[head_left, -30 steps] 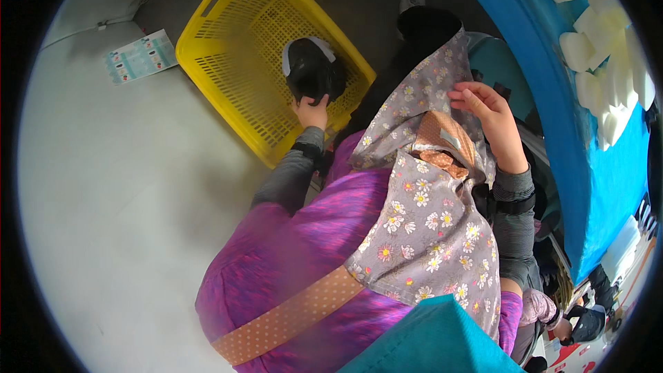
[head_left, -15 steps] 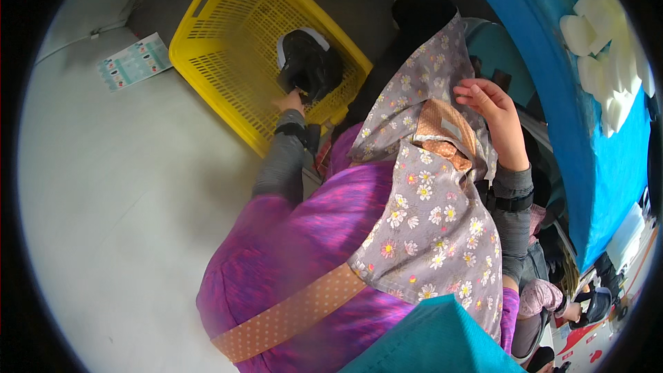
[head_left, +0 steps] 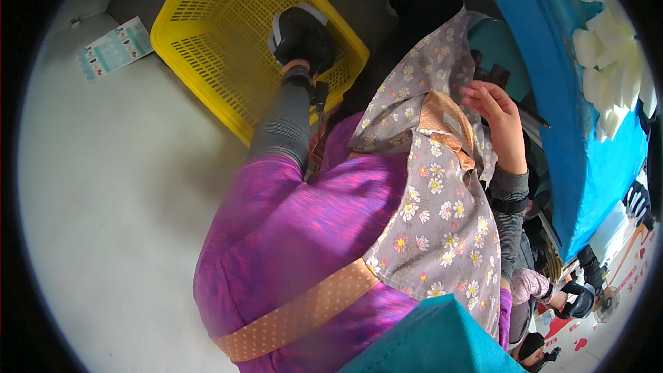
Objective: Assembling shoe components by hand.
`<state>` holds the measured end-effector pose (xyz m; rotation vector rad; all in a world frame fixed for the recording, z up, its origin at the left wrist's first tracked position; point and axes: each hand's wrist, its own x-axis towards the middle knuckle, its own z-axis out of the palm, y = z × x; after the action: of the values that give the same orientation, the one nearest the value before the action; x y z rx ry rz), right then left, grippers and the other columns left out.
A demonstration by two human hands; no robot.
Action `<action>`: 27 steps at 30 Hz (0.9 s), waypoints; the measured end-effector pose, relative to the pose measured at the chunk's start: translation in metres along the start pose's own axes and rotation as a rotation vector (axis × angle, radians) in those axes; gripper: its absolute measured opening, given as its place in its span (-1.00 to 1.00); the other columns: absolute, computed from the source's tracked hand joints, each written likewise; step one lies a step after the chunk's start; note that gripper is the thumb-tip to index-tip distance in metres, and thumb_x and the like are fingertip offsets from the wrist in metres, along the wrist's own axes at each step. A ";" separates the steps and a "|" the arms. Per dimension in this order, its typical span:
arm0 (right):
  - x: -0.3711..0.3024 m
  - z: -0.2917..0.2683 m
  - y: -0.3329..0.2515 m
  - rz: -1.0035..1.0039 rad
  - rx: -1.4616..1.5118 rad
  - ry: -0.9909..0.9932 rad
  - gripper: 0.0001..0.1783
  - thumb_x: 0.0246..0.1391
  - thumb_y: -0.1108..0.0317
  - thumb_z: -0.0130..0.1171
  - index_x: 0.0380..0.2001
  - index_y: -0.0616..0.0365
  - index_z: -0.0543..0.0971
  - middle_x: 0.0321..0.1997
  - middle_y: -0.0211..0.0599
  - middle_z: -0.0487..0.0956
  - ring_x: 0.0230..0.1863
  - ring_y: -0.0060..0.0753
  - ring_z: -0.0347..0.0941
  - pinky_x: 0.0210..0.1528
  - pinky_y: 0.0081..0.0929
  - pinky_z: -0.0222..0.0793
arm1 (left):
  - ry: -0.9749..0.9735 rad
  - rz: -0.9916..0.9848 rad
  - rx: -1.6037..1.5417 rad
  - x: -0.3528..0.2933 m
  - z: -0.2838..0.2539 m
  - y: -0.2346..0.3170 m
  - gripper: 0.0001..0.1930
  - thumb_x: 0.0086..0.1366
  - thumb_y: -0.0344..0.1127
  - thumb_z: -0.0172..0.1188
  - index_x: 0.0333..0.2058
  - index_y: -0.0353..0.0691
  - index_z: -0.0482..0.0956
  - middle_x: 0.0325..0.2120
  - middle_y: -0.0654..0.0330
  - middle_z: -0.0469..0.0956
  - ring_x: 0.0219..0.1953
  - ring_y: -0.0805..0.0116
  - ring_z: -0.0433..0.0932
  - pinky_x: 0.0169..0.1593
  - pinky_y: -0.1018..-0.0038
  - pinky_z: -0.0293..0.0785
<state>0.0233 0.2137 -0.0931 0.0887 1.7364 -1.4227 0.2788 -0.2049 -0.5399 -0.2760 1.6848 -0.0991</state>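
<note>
My left hand (head_left: 297, 65) reaches down into a yellow plastic basket (head_left: 200, 72) at the upper left. It meets a black, rounded item with a white edge (head_left: 304, 38) lying against the basket's right side; I cannot make out its kind. My left fingers are hidden by this black item, so their grip does not show. My right hand (head_left: 501, 121) hovers beside the flowered grey apron (head_left: 442, 200) on my lap, its fingers loosely bent and apart, with nothing in them.
A blue-covered table (head_left: 552, 97) with a pile of white pieces (head_left: 611, 62) stands on the right. A printed sheet (head_left: 114, 48) lies on the floor left of the basket. At the lower right, a co-worker's pink sleeve (head_left: 530, 283) shows beside a black item.
My left arm has stretched further into the basket, and its fingers have gone out of sight at the black item. My right hand has hardly moved. The view has shifted slightly.
</note>
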 end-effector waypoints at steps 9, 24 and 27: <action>-0.014 -0.016 0.010 -0.005 0.028 0.148 -0.68 0.33 0.30 0.03 -0.03 0.34 0.52 -0.06 -0.16 0.61 -0.05 -0.45 0.53 0.12 -0.50 0.37 | 0.723 -0.165 -1.275 -0.116 0.000 0.024 -0.61 0.34 -0.03 0.14 -0.43 -0.31 0.58 -0.56 -0.02 0.41 -0.42 -0.04 0.44 -0.29 0.07 0.37; -0.024 -0.020 0.022 -0.025 0.010 0.159 -0.70 0.32 0.32 0.04 -0.04 0.32 0.53 -0.09 -0.22 0.62 -0.05 -0.44 0.53 0.12 -0.50 0.35 | 0.804 -0.223 -0.842 -0.116 -0.059 0.063 -0.36 0.35 0.25 -0.10 -0.27 -0.35 0.58 -0.52 -0.07 0.58 -0.50 -0.05 0.54 -0.42 0.01 0.48; -0.027 -0.022 0.027 -0.004 0.015 0.189 -0.70 0.32 0.32 0.04 -0.05 0.34 0.53 -0.09 -0.21 0.62 -0.06 -0.44 0.53 0.11 -0.50 0.36 | 0.773 -0.335 -0.900 -0.099 -0.073 0.077 -0.38 0.32 0.25 -0.04 -0.29 -0.32 0.60 -0.40 -0.09 0.64 -0.38 -0.11 0.62 -0.31 -0.01 0.53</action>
<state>0.0431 0.2532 -0.0969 0.2344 1.8788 -1.4699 0.2078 -0.1139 -0.4518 -1.3289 2.3491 0.3643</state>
